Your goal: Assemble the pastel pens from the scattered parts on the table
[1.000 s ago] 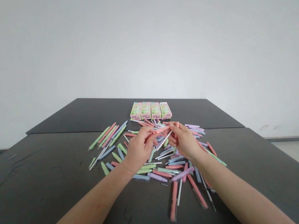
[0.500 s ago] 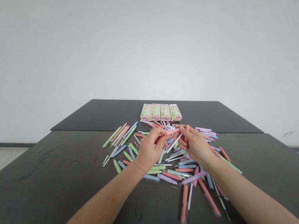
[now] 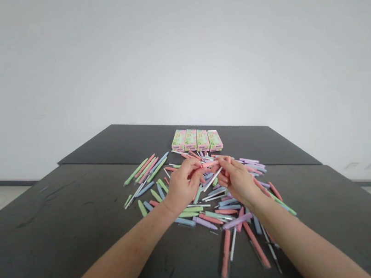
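Above a heap of loose pen parts, my left hand (image 3: 183, 186) pinches one end of a pink pen barrel (image 3: 210, 164). The fingers of my right hand (image 3: 239, 180) close on its other end, so the barrel lies roughly level between both hands. Another pink piece shows at the right fingertips, too small to name. A thin white refill (image 3: 213, 179) slants down from beside the right fingers; whether that hand grips it I cannot tell. Under and around the hands lie barrels and caps in pink, green, blue and purple, among them a purple barrel (image 3: 238, 221).
Several pink and green boxes (image 3: 179, 140) stand in a row behind the heap on the black table (image 3: 93, 245). Left of the heap, whole-looking pens (image 3: 145, 168) lie side by side. Pink barrels (image 3: 226, 254) and thin refills reach toward the near edge. A pale wall rises behind.
The whole view has shifted slightly, so everything sits a little farther left. Both hands keep the same hold on the pink barrel.
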`<state>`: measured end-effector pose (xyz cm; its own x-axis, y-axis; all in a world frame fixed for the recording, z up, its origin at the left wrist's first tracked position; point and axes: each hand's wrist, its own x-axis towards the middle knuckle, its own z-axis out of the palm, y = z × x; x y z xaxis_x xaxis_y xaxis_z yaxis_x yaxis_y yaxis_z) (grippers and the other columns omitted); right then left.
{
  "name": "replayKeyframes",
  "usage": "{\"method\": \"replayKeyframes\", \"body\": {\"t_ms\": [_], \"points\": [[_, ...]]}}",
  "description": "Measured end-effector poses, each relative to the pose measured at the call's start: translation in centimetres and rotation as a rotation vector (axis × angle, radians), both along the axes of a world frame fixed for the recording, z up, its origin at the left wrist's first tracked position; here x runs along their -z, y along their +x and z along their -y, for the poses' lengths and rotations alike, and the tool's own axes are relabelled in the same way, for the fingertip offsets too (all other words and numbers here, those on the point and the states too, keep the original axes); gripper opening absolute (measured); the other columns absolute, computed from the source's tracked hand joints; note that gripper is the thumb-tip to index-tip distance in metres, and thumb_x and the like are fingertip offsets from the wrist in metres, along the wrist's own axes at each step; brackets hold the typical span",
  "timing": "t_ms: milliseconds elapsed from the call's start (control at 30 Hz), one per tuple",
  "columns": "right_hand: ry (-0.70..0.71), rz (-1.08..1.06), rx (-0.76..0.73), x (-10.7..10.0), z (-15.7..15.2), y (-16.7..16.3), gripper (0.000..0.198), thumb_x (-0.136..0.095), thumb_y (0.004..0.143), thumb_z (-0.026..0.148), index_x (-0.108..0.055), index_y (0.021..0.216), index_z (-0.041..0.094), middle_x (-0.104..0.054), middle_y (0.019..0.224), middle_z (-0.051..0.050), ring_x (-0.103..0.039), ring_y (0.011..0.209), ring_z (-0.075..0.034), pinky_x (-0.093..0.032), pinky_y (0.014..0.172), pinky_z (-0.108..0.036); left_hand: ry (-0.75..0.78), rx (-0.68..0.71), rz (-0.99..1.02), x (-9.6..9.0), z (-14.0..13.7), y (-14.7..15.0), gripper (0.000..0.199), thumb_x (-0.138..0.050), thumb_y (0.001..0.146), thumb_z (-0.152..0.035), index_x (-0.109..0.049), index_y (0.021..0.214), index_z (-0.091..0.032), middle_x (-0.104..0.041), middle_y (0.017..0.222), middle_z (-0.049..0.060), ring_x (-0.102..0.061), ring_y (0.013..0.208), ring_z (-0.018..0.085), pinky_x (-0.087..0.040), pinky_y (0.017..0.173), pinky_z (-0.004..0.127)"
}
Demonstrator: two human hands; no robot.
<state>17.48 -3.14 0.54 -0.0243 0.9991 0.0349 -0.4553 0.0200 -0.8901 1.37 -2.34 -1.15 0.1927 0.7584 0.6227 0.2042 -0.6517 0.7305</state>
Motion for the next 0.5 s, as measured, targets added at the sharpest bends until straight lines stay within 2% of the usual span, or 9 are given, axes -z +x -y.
{"method": "replayKeyframes", "body": {"t_ms": [300,500], "points": [[0.01,0.001,-0.005,0.28,-0.11,0.06,0.029,-0.072,0.073,0.035,-0.05,0.083,0.019,-0.058,0.062,0.004,-0.03,0.038,-0.003,-0.021,0.036,-0.016,0.001,0.001,0.029,0.08,-0.07,0.21,0.007,-0.055,0.09,-0.023,-0.05,0.093,-0.02,-0.064,0.068,-0.003,-0.064,0.054,0.01,-0.049,0.055,0.019],[0.018,-0.007,-0.019,0.26,-0.01,-0.07,0.028,-0.071,0.075,0.034,-0.048,0.083,0.02,-0.051,0.057,0.008,-0.028,0.038,-0.002,-0.019,0.036,-0.015,0.099,-0.057,-0.043,0.0,-0.17,0.07,0.003,-0.056,0.09,-0.022,-0.056,0.091,-0.019,-0.066,0.075,-0.003,-0.064,0.059,0.008,-0.05,0.061,0.018]]}}
